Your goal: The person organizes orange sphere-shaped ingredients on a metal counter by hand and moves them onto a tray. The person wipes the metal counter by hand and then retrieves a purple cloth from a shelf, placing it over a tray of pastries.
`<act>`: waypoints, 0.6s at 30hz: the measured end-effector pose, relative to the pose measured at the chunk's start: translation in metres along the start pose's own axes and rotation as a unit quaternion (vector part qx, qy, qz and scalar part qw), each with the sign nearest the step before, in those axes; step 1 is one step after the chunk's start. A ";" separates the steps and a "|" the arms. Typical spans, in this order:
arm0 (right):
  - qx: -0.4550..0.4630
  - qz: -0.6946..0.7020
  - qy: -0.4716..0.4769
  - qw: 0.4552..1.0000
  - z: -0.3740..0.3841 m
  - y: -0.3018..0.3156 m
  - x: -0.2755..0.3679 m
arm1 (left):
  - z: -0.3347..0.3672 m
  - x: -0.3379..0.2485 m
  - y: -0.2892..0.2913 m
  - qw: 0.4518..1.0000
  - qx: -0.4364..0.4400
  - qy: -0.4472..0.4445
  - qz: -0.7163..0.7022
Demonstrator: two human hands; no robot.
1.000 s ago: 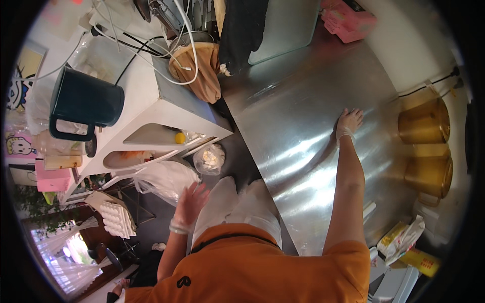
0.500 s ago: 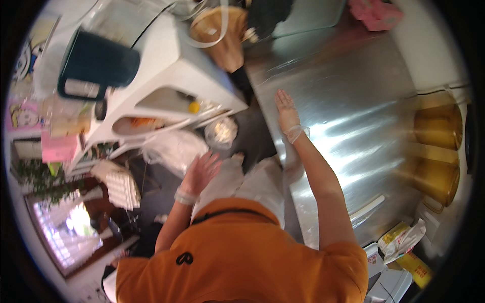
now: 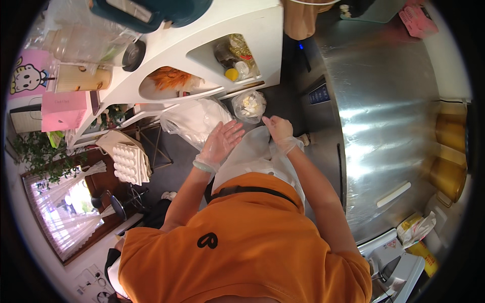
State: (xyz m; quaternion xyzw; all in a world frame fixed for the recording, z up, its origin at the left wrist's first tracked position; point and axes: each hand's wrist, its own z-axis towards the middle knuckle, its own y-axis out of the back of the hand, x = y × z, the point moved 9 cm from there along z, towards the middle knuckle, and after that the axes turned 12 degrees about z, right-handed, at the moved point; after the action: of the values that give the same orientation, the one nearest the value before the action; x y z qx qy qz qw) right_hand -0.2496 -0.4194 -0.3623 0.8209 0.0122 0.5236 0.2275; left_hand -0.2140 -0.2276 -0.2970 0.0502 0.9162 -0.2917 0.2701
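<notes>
My left hand is in a clear thin glove, with a pale bangle at the wrist. Its palm faces up and the fingers are spread, holding nothing. Across from it, my right hand, also in a clear glove, has its fingers curled in and its thumb sticking out toward the left. Nothing shows in its grasp. Both hands hover in front of my waist, apart from each other. On the floor just beyond them is a small bin with a clear liner and pale scraps inside. A whitish plastic bag lies beside my left hand.
A steel worktop runs along the right, bearing a white bar-shaped object. Ahead-left stands a white shelf unit with a dark teal jug on top. Stacked egg trays are at the left.
My right hand has left the worktop, moved left over the floor and curled its fingers. My left hand has shifted right and up, still spread. The view has turned and shifted.
</notes>
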 end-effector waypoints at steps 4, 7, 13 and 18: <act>0.014 0.014 0.048 0.999 0.028 -0.069 0.011 | -0.020 -0.004 0.051 1.000 -0.025 0.013 -0.004; 0.035 -0.027 0.065 0.997 0.028 -0.089 0.029 | -0.034 -0.009 0.082 0.999 -0.032 0.017 -0.016; 0.061 0.256 -0.045 0.964 -0.012 -0.060 0.036 | -0.024 -0.023 0.096 0.999 -0.023 0.029 0.006; 0.107 0.807 -0.113 0.569 -0.072 -0.009 0.064 | 0.015 -0.017 0.041 0.991 0.112 0.043 0.065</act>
State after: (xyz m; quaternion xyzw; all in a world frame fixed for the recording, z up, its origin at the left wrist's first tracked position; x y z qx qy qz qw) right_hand -0.2809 -0.3683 -0.2857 0.5610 -0.6254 0.3874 -0.3795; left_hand -0.1822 -0.2013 -0.3192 0.1523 0.8830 -0.3722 0.2420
